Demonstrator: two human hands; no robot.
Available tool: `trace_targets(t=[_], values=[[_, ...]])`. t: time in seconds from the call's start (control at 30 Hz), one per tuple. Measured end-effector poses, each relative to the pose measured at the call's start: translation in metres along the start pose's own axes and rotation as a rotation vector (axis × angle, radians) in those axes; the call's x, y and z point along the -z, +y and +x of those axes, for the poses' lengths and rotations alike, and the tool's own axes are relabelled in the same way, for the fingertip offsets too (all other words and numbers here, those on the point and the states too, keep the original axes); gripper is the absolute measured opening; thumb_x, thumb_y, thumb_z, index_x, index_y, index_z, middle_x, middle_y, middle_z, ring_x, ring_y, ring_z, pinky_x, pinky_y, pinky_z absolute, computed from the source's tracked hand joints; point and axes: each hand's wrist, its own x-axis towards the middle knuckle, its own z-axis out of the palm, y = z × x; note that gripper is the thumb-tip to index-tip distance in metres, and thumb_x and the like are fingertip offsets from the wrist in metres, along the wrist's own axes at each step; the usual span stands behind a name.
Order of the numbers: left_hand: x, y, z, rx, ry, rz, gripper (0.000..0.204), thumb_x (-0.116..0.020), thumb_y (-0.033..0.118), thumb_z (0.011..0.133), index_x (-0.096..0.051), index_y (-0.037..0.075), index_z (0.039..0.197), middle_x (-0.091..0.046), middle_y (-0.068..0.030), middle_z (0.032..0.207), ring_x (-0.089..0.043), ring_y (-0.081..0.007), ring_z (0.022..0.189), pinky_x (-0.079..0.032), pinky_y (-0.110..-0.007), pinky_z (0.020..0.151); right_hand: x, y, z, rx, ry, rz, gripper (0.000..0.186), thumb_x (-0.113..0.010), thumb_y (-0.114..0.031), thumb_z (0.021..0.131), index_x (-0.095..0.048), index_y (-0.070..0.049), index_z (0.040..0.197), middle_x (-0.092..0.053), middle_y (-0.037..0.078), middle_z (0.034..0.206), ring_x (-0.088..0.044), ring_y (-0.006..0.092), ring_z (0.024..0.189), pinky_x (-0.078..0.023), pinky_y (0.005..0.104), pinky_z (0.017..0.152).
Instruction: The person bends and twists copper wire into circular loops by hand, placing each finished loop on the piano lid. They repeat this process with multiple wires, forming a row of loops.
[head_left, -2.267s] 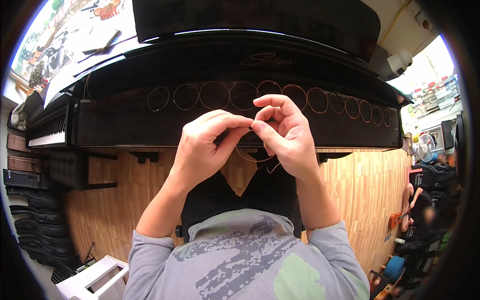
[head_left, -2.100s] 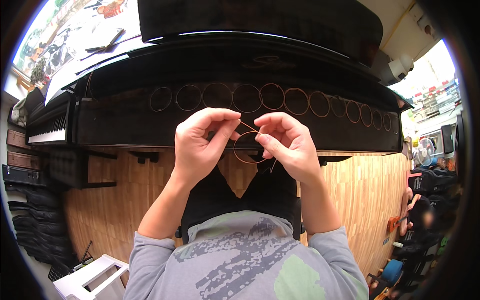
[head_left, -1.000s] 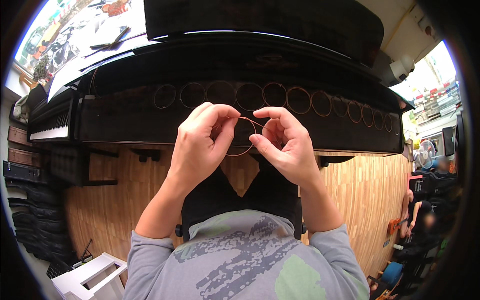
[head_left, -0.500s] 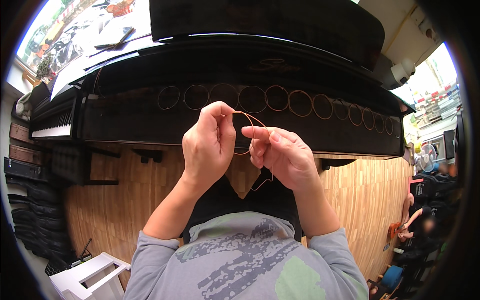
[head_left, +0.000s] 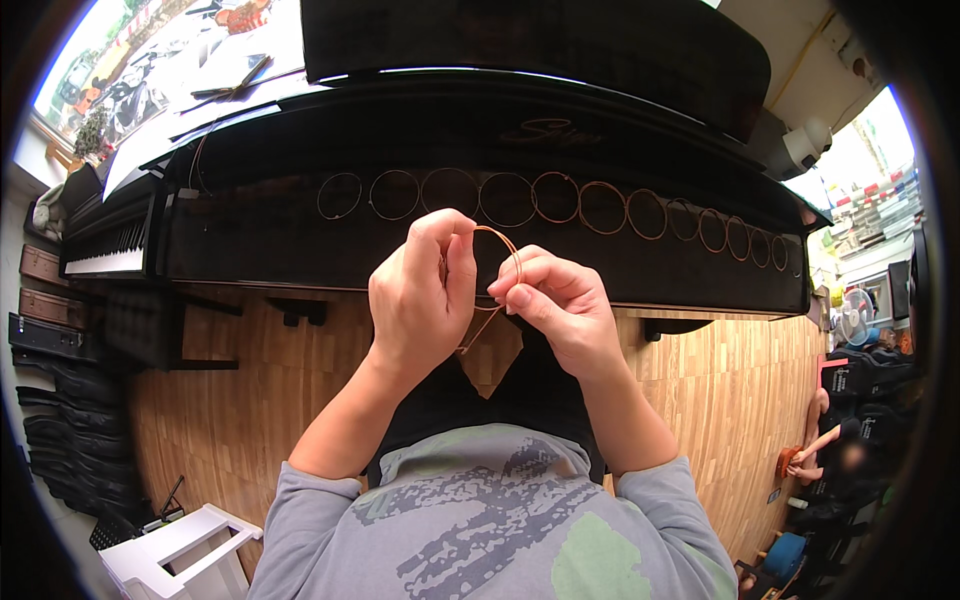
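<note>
Both bare hands are raised together in front of a long black piano (head_left: 300, 250), working on a loop of thin copper-coloured wire (head_left: 512, 246) that hangs in the air between them, above the person's lap and the piano's near edge. The left hand (head_left: 425, 290) has its thumb and forefinger pinched on the top left of the loop, the knuckles facing up. The right hand (head_left: 560, 310) grips the loop's right side between thumb and curled fingers, and a loose length of the wire slants down from there toward the left, below the left hand. Beyond them a row of wire rings (head_left: 627, 210) lies along the piano, greyish at the left, more coppery from the middle on, several touching or nearly so. Above the row, the dark panel carries a line of flowing script lettering (head_left: 552, 132), dim and reddish against the gloss. At the far right, black bags (head_left: 850, 380) bear small pale printing too tiny to make out. Near those bags another person's hands rest at a small orange object (head_left: 787, 461); a pale fan (head_left: 857, 318) stands farther back
</note>
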Motion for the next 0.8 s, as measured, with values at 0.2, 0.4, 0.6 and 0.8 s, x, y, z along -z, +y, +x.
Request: trace_targets(t=[0.2, 0.4, 0.6, 0.8], values=[[0.003, 0.0, -0.002, 0.161, -0.099, -0.188, 0.014, -0.052, 0.007, 0.095, -0.046, 0.004, 0.107, -0.061, -0.0037, 0.067, -0.053, -0.0045, 0.056, -0.038, -0.018, 0.048, 0.009, -0.006, 0.0, -0.026, 0.065, -0.014, 0.015, -0.062, -0.011, 0.091, -0.066, 0.0, 0.098, -0.066, 0.005, 0.089, -0.061, 0.0084, 0.078, -0.051, 0.0223, 0.071], [0.012, 0.009, 0.006, 0.252, -0.196, -0.221, 0.015, -0.055, 0.006, 0.093, -0.051, 0.003, 0.107, -0.066, -0.0069, 0.069, -0.062, -0.0131, 0.055, -0.045, -0.023, 0.05, 0.013, -0.011, 0.002, -0.038, 0.152, 0.001, 0.014, -0.064, -0.012, 0.09, -0.066, 0.0, 0.098, -0.066, 0.003, 0.086, -0.058, 0.0054, 0.072, -0.049, 0.0191, 0.063], [0.013, 0.003, 0.009, 0.18, -0.176, -0.192, 0.019, -0.06, 0.006, 0.089, -0.055, 0.002, 0.107, -0.067, -0.0094, 0.084, -0.06, -0.0129, 0.069, -0.046, -0.024, 0.059, 0.017, -0.013, 0.003, -0.043, 0.12, 0.001, 0.014, -0.064, -0.012, 0.09, -0.066, 0.0, 0.097, -0.065, 0.003, 0.084, -0.055, 0.0042, 0.068, -0.046, 0.0181, 0.06], [0.014, 0.019, -0.003, -0.217, 0.091, 0.165, 0.027, -0.071, 0.009, 0.077, -0.06, 0.007, 0.101, -0.059, -0.0051, 0.088, -0.057, -0.0226, 0.08, -0.041, -0.033, 0.074, 0.014, -0.014, 0.003, -0.05, 0.171, -0.068, 0.014, -0.064, -0.011, 0.09, -0.067, 0.0, 0.097, -0.064, 0.002, 0.082, -0.055, 0.0042, 0.068, -0.046, 0.018, 0.059]])
